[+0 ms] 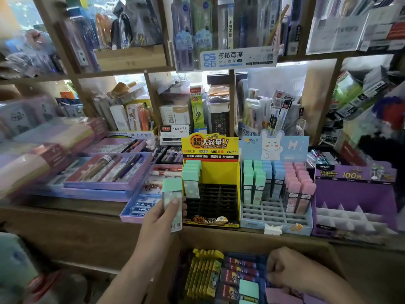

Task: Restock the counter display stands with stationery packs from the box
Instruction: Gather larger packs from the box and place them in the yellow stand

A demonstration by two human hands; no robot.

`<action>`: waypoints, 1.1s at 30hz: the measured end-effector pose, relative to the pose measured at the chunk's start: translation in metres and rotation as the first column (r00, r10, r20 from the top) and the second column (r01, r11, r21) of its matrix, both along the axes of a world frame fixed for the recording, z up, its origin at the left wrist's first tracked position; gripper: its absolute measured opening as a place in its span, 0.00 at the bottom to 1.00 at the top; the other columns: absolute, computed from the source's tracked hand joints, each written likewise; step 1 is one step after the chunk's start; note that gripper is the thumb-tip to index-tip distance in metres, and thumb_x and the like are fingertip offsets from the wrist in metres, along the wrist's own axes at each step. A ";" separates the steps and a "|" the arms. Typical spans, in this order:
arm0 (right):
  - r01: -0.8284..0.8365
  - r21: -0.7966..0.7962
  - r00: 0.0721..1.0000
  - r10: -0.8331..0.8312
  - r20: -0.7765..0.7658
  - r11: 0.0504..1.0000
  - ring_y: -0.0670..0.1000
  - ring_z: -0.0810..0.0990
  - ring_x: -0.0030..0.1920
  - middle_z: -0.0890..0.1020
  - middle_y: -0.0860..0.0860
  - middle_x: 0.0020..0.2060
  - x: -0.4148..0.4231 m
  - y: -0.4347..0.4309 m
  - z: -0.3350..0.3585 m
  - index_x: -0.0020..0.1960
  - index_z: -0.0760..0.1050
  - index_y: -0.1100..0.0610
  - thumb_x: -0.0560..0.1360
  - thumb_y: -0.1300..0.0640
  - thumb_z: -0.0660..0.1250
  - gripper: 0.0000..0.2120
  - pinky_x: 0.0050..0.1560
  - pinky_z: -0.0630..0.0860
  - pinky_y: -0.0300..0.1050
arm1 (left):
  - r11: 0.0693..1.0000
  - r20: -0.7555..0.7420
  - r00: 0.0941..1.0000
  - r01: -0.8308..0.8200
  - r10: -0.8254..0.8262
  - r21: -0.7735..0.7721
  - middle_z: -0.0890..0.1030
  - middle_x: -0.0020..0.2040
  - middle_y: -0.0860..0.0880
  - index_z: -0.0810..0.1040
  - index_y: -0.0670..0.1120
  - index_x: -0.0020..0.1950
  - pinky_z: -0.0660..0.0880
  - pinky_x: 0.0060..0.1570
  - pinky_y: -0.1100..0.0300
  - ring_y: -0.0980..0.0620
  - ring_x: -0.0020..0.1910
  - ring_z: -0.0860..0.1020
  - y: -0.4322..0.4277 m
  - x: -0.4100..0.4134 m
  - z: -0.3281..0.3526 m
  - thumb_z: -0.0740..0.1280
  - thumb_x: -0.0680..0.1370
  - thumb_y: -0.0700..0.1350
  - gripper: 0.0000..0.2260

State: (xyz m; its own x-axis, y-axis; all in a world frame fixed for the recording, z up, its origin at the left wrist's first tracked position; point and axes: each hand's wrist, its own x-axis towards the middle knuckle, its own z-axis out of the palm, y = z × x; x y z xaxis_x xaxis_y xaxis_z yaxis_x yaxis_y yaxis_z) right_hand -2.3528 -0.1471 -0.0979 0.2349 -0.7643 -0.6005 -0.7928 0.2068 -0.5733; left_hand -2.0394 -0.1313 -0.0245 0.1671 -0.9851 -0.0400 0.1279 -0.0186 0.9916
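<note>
A mint-green pack (173, 200) is being gripped upright by the left hand (158, 213), with the thumb pressed on its face and the fingers wrapped behind it. It is being held just beside the left wall of the yellow stand (219, 170), near the few matching packs (191, 181) already slotted into that stand's back-left corner. The black grid (214, 200) of slots to the right of this hand is mostly unfilled. The right hand (287, 268) is being held low in the box (252, 241), below and to the right of the left hand, with its fingers curled down among the stock. Whether anything is being grasped there cannot be told. Another mint pack (248, 289) is lying just left of that hand.

Several slips can be foreseen. The pack is being held outside the stand's wall, so the light card stand could be nudged along the worktop (65, 210) or tipped if the pack is swung in low. The standing packs could be knocked over if they are brushed on the way past. The pack is being grasped around its lower half, so the fingers may be blocked by the grid and the pack left tilted or only half seated. Similar mint packs are being shown in the blue stand (276, 218) further right, so a mix-up between stands is possible.
</note>
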 end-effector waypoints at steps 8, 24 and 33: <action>-0.011 0.005 1.000 0.011 -0.011 1.000 0.42 0.79 0.30 0.83 0.48 0.39 0.001 0.001 0.000 0.53 0.78 0.53 0.75 0.52 0.74 0.09 0.33 0.74 0.37 | 0.987 0.287 0.958 0.052 -0.006 -0.155 0.88 0.52 0.53 0.83 0.52 0.57 0.81 0.44 0.64 0.53 0.52 0.86 -0.055 0.009 0.023 0.69 0.80 0.40 0.09; 0.018 -0.011 1.000 -0.018 -0.012 1.000 0.42 0.81 0.34 0.85 0.47 0.41 -0.001 0.000 -0.008 0.51 0.80 0.50 0.73 0.49 0.75 0.10 0.35 0.74 0.37 | 0.946 0.606 0.792 0.132 0.080 -0.297 0.84 0.41 0.59 0.81 0.65 0.48 0.78 0.38 0.66 0.61 0.38 0.80 -0.085 0.024 0.023 0.74 0.77 0.42 0.15; 0.022 -0.011 1.000 -0.022 -0.017 1.000 0.41 0.83 0.35 0.86 0.48 0.42 -0.005 -0.003 -0.016 0.51 0.81 0.48 0.70 0.46 0.76 0.12 0.35 0.75 0.37 | 0.952 0.700 0.704 0.119 0.121 -0.283 0.84 0.43 0.57 0.82 0.56 0.51 0.77 0.40 0.71 0.62 0.42 0.81 -0.087 0.023 0.022 0.75 0.76 0.39 0.11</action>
